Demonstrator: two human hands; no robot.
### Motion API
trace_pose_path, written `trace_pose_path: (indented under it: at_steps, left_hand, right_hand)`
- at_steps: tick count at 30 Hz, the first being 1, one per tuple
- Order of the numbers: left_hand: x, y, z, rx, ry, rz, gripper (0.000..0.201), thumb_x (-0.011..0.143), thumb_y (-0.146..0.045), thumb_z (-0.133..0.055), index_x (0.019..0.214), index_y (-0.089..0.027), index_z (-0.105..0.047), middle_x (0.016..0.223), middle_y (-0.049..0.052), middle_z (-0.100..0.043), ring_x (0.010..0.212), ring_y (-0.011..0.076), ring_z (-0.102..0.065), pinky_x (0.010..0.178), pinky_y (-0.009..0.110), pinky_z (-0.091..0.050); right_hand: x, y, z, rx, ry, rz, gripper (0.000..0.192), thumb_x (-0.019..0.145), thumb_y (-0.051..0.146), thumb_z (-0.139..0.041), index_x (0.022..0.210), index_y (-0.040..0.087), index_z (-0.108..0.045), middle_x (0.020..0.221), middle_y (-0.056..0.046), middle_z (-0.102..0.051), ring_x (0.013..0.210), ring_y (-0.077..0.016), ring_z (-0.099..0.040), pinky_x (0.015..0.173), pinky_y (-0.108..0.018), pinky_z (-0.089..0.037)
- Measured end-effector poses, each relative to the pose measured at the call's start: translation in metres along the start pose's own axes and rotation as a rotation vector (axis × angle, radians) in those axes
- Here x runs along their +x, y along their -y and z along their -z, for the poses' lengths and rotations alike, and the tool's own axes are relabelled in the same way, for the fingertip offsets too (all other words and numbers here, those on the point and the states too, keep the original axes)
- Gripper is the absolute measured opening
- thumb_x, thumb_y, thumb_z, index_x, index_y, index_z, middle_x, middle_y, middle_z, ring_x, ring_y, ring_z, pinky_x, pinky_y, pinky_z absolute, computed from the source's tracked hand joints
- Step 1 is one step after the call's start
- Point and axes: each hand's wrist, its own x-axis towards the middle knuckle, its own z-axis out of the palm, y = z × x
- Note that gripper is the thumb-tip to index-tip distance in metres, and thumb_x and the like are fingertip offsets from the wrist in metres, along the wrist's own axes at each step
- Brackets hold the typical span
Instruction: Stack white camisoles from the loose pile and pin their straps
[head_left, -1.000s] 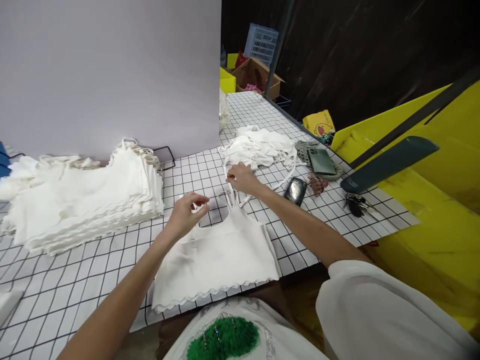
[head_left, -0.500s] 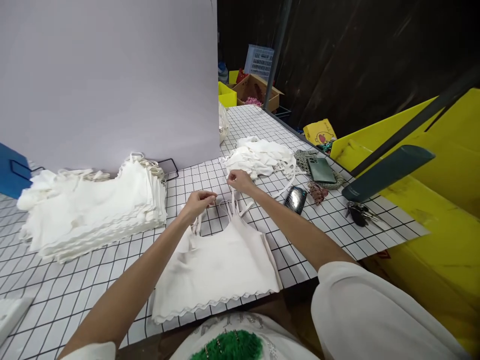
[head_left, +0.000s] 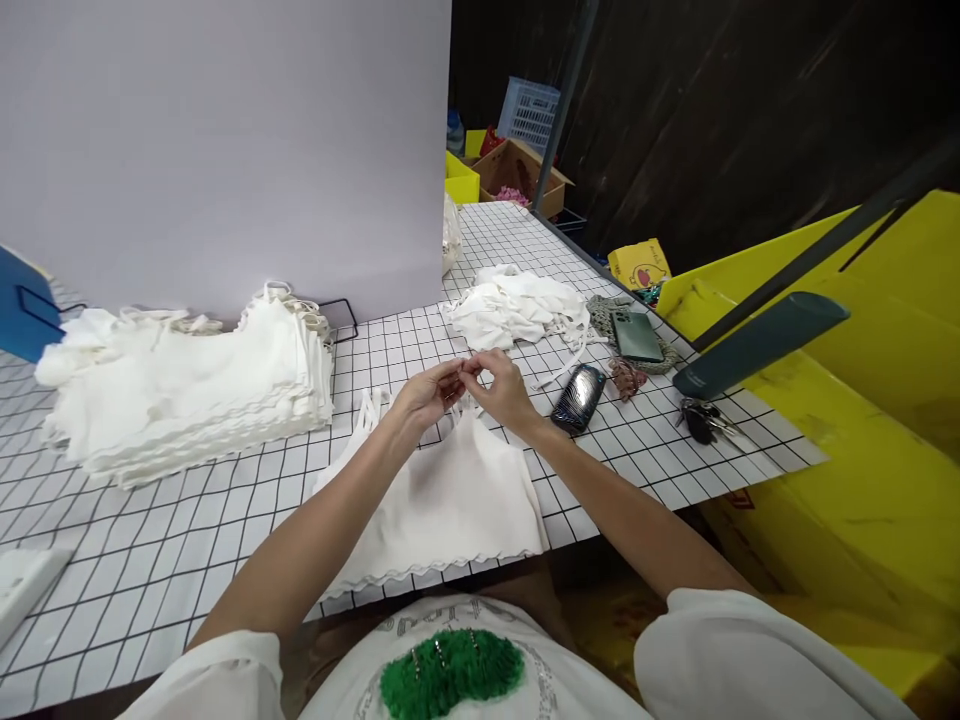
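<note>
A white strappy top (head_left: 442,510) with a scalloped hem lies flat on the grid-patterned table (head_left: 187,540) right in front of me. My left hand (head_left: 429,392) and my right hand (head_left: 504,388) meet above its neckline, fingertips pinched together on the top's thin straps. A tall stack of folded white tops (head_left: 187,390) lies to the left by the grey backboard. A loose heap of white tops (head_left: 517,305) lies beyond my right hand.
Right of my hands lie a dark phone (head_left: 577,397), a green phone (head_left: 637,335) on a knitted pouch, a hair tie and keys (head_left: 705,420). A yellow bin (head_left: 862,400) stands past the table's right edge. Boxes and a blue crate (head_left: 532,110) sit far back.
My hands, apart on separate straps earlier, have come together at the middle of the neckline. The top's upper edge has bunched slightly toward them.
</note>
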Motion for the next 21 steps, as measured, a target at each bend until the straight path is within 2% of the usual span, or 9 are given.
trace_pose_path:
  at_steps: [4,6,9,11,14,17,19,21]
  left_hand:
    - [-0.013,-0.009,-0.009,-0.026,0.009,-0.03,0.01,0.083,-0.013,-0.074,0.073,-0.013,-0.072,0.072,0.003,-0.071,0.068,0.0093,-0.065,0.076,0.023,-0.053]
    - [-0.019,-0.015,-0.012,-0.047,0.011,-0.067,0.012,0.087,-0.013,-0.07,0.076,-0.012,-0.072,0.077,0.005,-0.073,0.072,0.0104,-0.068,0.078,0.024,-0.054]
    - [-0.029,-0.02,-0.015,-0.047,0.013,-0.163,0.01,0.089,-0.015,-0.07,0.08,-0.01,-0.072,0.085,0.009,-0.075,0.075,0.0126,-0.069,0.078,0.026,-0.055]
    - [-0.036,-0.021,-0.015,0.0,0.015,-0.239,0.011,0.087,-0.018,-0.072,0.08,-0.01,-0.072,0.081,0.008,-0.074,0.067,0.0103,-0.066,0.072,0.024,-0.053]
    - [-0.046,-0.017,-0.014,0.164,0.077,-0.332,0.017,0.086,-0.027,-0.075,0.081,-0.011,-0.073,0.068,0.002,-0.067,0.053,0.0059,-0.051,0.058,0.02,-0.044]
    - [-0.055,-0.011,-0.012,0.435,0.148,-0.471,0.028,0.084,-0.039,-0.073,0.073,-0.013,-0.071,0.06,0.0,-0.06,0.051,0.007,-0.043,0.054,0.021,-0.037]
    - [-0.061,-0.007,-0.01,0.64,0.156,-0.589,0.034,0.085,-0.042,-0.07,0.063,-0.016,-0.067,0.057,0.0,-0.058,0.051,0.0087,-0.04,0.052,0.023,-0.034]
    - [-0.065,-0.003,-0.009,0.833,0.157,-0.65,0.037,0.087,-0.039,-0.066,0.057,-0.018,-0.063,0.053,-0.001,-0.055,0.048,0.0094,-0.037,0.05,0.024,-0.029]
  right_hand:
    - [-0.007,0.009,-0.001,0.01,-0.015,0.02,0.01,0.083,0.016,-0.06,0.074,0.022,-0.059,0.075,-0.002,-0.065,0.081,-0.0223,-0.058,0.08,-0.039,-0.046]
    - [-0.013,0.012,-0.002,0.011,-0.007,0.045,0.01,0.081,0.015,-0.06,0.074,0.022,-0.059,0.074,-0.002,-0.065,0.079,-0.0219,-0.058,0.079,-0.038,-0.046]
    - [-0.024,0.016,-0.002,-0.008,-0.003,0.069,0.012,0.081,0.013,-0.059,0.072,0.022,-0.057,0.072,-0.002,-0.064,0.077,-0.0211,-0.057,0.079,-0.038,-0.045]
    - [-0.03,0.019,0.001,-0.006,0.009,0.069,0.012,0.081,0.014,-0.059,0.072,0.022,-0.057,0.071,-0.002,-0.064,0.078,-0.0213,-0.057,0.079,-0.039,-0.045]
    - [-0.033,0.024,0.009,0.079,-0.011,0.032,0.01,0.086,0.02,-0.06,0.076,0.022,-0.06,0.076,-0.003,-0.064,0.082,-0.0216,-0.058,0.081,-0.038,-0.046]
    - [-0.028,0.033,0.019,0.276,-0.046,-0.051,0.016,0.092,0.035,-0.06,0.086,0.022,-0.068,0.092,-0.005,-0.067,0.093,-0.0211,-0.06,0.088,-0.038,-0.047]
    - [-0.023,0.04,0.024,0.435,0.035,-0.12,0.03,0.094,0.046,-0.058,0.084,0.022,-0.072,0.092,-0.005,-0.067,0.095,-0.0201,-0.061,0.092,-0.037,-0.048]
    - [-0.021,0.047,0.026,0.594,0.147,-0.21,0.036,0.09,0.053,-0.063,0.082,0.021,-0.075,0.084,-0.003,-0.066,0.084,-0.0174,-0.061,0.086,-0.036,-0.051]
